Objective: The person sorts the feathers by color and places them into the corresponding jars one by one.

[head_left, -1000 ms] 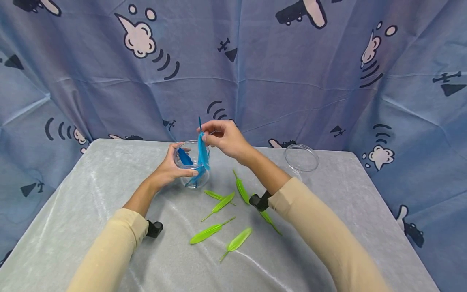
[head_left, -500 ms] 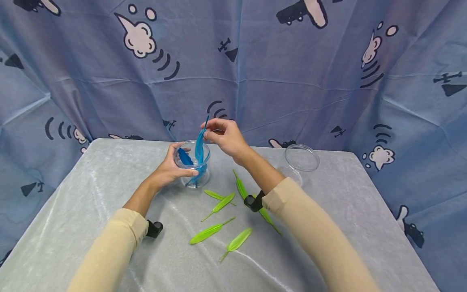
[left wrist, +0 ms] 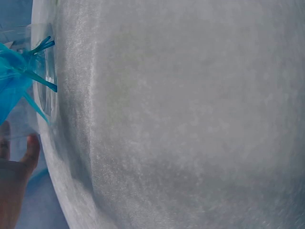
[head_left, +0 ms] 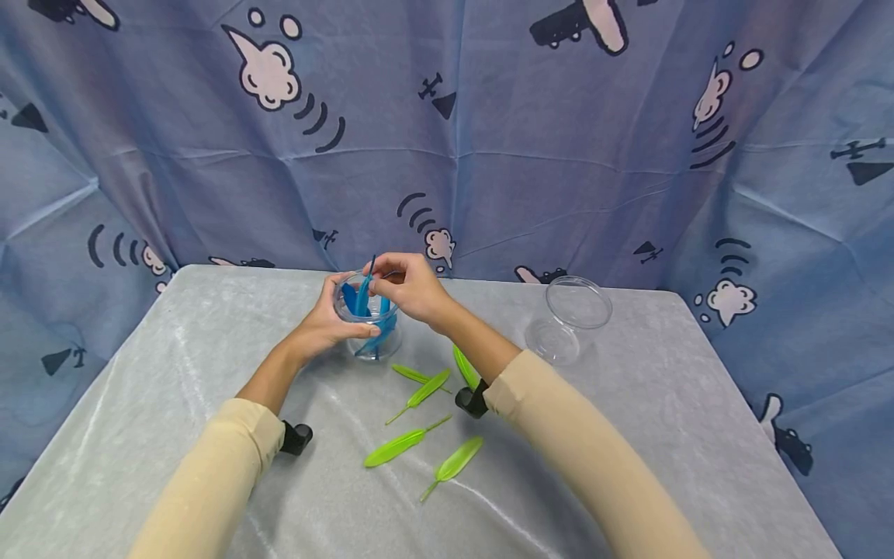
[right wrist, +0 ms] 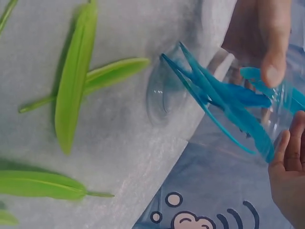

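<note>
My left hand [head_left: 323, 324] grips a clear plastic jar [head_left: 393, 345] by its upper part, thumb on the near side and fingers round the far side. Above the jar's mouth, my right hand [head_left: 417, 292] pinches a blue feather [head_left: 362, 299] near its quill end; the vane reaches down inside the rim. Several blue feathers [right wrist: 228, 102] stand in the jar, their quills crossing near its base in the right wrist view. In the left wrist view, blue feathers [left wrist: 14, 71] show through the clear wall.
Several green feathers [head_left: 396, 447] lie loose on the grey cloth-covered table [head_left: 321, 481], nearer than the jar. A second clear jar [head_left: 609, 308] stands open at the right rear. Behind the table's far edge hangs a blue patterned curtain [head_left: 517, 194].
My right hand moves left and down, lowering the pinched blue feather from above the rim into the jar's mouth. My left hand and the jar stay in place.
</note>
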